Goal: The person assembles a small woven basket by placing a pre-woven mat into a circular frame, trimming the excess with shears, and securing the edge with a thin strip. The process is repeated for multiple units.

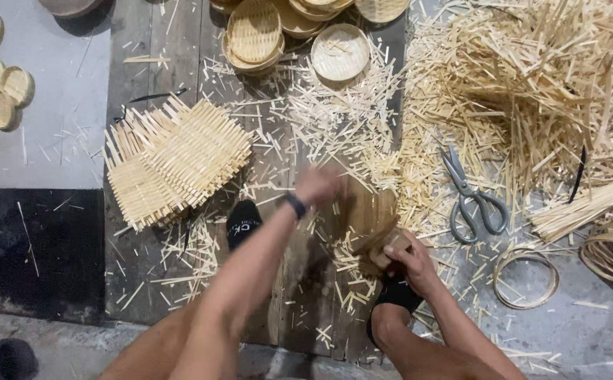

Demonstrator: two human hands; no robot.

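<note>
Your right hand (408,259) grips a woven bamboo piece (371,214) near the plank floor's (137,56) middle; your blurred left hand (317,184), grip unclear, hovers just left of it.

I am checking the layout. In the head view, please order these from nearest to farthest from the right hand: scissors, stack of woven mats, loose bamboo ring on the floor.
From the right hand:
1. Scissors, up and to the right.
2. Bamboo ring, farther right on the floor.
3. Stack of woven mats, far left.

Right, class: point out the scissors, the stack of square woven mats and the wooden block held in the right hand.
scissors (470,199): head view, pivot.
stack of woven mats (180,158): head view, top mat's middle.
wooden block (384,243): head view, its end.
</note>
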